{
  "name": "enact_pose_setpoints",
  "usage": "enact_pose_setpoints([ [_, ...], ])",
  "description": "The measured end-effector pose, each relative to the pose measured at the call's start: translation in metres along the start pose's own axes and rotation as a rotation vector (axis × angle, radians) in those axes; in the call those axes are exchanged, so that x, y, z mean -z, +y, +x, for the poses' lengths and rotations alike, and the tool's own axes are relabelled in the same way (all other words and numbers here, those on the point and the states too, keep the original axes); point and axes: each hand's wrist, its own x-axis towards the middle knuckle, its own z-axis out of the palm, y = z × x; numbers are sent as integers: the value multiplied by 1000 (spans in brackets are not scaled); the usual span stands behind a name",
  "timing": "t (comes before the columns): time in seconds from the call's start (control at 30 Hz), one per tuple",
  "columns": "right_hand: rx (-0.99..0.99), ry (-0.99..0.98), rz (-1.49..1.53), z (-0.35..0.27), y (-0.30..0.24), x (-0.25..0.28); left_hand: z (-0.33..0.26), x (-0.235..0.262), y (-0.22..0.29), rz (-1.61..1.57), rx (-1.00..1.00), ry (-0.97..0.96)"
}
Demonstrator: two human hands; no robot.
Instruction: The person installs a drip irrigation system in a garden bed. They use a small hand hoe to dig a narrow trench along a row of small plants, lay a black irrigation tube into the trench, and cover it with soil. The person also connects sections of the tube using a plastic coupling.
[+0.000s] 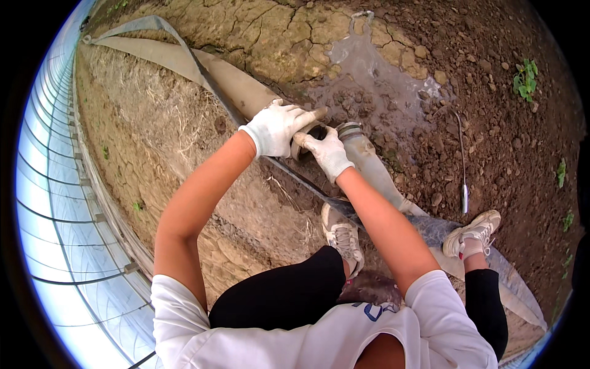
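Note:
Both hands wear white gloves with dirty fingertips. My left hand [279, 128] is closed on the end of a beige lay-flat hose [236, 86], its fingers reaching over the top. My right hand [330, 154] grips the rim of the round, dark-mouthed hose end [299, 150] from the other side. Part of that opening is hidden behind the fingers. Just right of my right hand lies a second hose section [367, 152], with a ringed fitting at its tip, apart from the first. A dark flat strip [298, 176] passes beneath my hands.
Wet mud [369, 74] spreads beyond my hands. A thin metal rod with a silver handle [464, 197] lies on loose brown soil at the right. My shoes [344, 237] stand beside the hoses. Clear plastic sheeting over hoops [67, 215] runs along the left. Small green plants [525, 80] grow at the right.

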Motion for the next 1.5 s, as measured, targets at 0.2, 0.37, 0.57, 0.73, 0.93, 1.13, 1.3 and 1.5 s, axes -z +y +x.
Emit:
enact_pose_setpoints([
  [0.2,-190,-123,401,0,-7,3,2,-5,-1,34,20,53],
  [0.37,-452,-456,835,4,-8,1,-3,-15,0,108,21,87],
  [0.57,-541,-471,820,-6,-26,9,-3,-18,-5,108,37,86],
  [0.73,-357,-330,464,-6,-22,15,7,-14,-5,111,41,15],
  [0.93,230,311,-793,-50,-34,68,5,-8,-1,147,32,-17],
  [1.13,-239,-47,-957,-43,-23,95,2,-6,4,170,29,-55],
  [1.3,-118,-80,-974,-55,-14,86,-30,-11,12,137,12,-39],
  [1.5,57,-211,-984,-52,1,67,-59,9,10,172,38,-11],
])
